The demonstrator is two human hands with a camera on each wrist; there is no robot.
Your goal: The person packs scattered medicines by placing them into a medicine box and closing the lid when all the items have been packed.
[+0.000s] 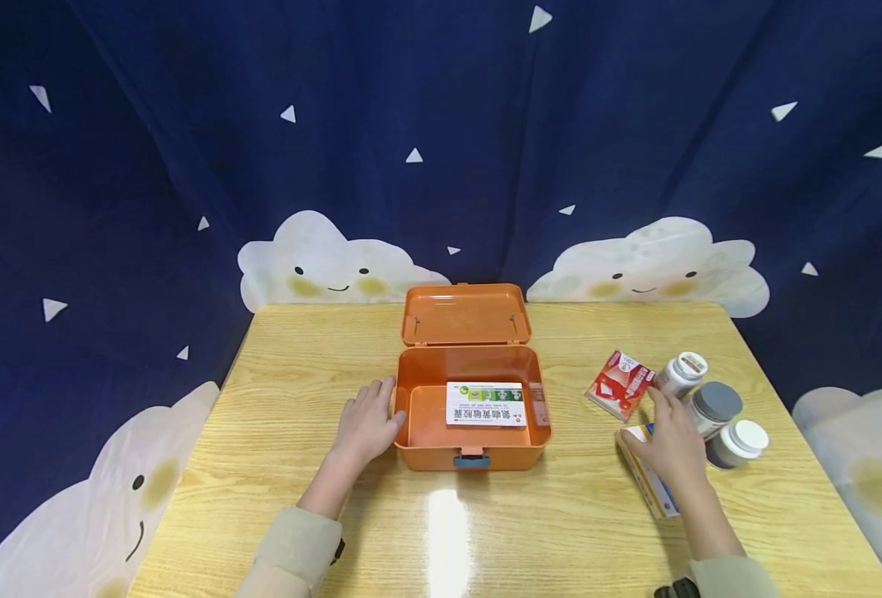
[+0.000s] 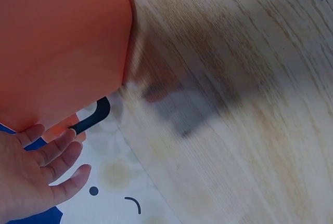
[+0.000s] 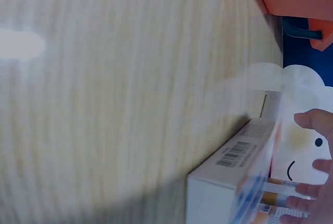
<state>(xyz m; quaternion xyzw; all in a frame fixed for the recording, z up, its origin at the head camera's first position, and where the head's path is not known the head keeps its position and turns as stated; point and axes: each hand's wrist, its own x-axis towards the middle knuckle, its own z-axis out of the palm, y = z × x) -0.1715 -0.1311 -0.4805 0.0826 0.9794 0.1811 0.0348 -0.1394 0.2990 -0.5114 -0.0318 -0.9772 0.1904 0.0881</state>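
Head view shows the blue-and-white box lying beneath the right hand (fingers spread).

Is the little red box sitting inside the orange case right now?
No, the red box lies on the wooden table, to the right of the orange case.

Bright and fairly crisp in the head view, with white glare on the near wood-grain tabletop. Dimmer in both wrist views, softly shadowed, blown out at the right one's left edge.
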